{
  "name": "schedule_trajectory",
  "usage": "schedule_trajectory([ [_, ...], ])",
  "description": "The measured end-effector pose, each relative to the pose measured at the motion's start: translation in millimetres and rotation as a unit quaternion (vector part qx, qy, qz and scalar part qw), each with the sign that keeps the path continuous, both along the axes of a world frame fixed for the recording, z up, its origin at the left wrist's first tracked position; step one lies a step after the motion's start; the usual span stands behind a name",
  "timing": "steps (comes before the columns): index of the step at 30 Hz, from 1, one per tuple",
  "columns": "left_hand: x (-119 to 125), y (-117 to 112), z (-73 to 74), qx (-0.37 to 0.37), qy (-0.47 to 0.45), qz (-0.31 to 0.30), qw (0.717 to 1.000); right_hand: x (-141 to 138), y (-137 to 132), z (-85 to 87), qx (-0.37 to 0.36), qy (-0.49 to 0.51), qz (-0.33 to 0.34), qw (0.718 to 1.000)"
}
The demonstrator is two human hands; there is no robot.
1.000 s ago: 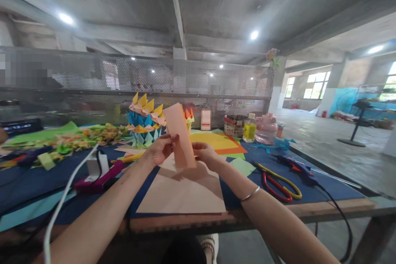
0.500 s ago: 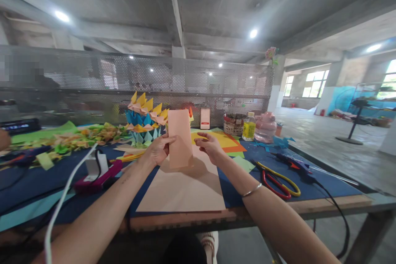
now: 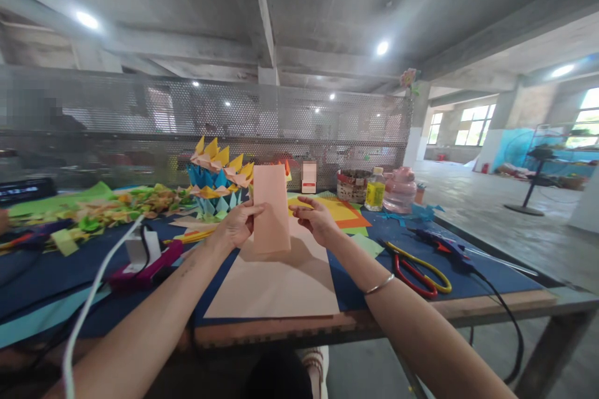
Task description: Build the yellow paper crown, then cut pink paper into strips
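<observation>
"At centre frame, what is held?"
"Peach paper [image 3: 271, 212], upright, its left edge pinched between thumb and fingers of the left grip [image 3: 239, 225]."
"And the right grip [image 3: 319, 221]?"
"Fingers half spread, nothing held; tips just beside the paper's right edge, contact cannot be told."
"Below?"
"Larger peach sheet [image 3: 276, 290], flat on the bench [image 3: 281, 334], lower centre."
"Right of frame?"
"Scissors [image 3: 422, 258] with red and yellow handles, near a glue gun [image 3: 444, 244]."

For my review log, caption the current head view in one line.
Left hand holds a peach paper rectangle upright; right hand, open, beside it.
</observation>
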State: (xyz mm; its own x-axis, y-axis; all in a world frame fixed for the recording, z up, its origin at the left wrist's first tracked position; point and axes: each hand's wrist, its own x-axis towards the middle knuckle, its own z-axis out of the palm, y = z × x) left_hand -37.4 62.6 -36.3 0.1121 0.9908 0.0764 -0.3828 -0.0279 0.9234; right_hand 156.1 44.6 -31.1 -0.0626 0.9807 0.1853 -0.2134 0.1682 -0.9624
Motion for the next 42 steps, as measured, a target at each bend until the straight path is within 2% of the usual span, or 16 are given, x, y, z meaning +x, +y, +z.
schedule_trajectory([
  [5,0,-1,0.9,-0.006,0.003,-0.007,1.0,1,3,-2.6,0.015,-0.024,-0.01,1.0],
  [11,1,-2,-1.1,-0.001,0.006,-0.027,1.0,0,1,-4.1,0.059,-0.098,0.005,0.993],
  [18,1,-2,-2.0,0.02,-0.024,-0.032,0.999,-5,1,-16.9,0.129,-0.261,0.037,0.956],
  [23,0,-2,4.0,0.061,-0.074,-0.03,0.995,-1,13,-23.9,0.167,-0.332,-0.043,0.927],
  [30,-6,-3,5.6,0.092,-0.105,-0.051,0.989,9,18,-16.6,0.207,-0.378,-0.169,0.886],
  [35,-7,-4,4.4,0.098,-0.104,-0.07,0.987,10,18,-16.4,0.226,-0.39,-0.192,0.872],
  [42,-4,-5,4.6,0.079,-0.122,-0.05,0.988,12,20,-20.1,0.241,-0.392,-0.183,0.869],
])
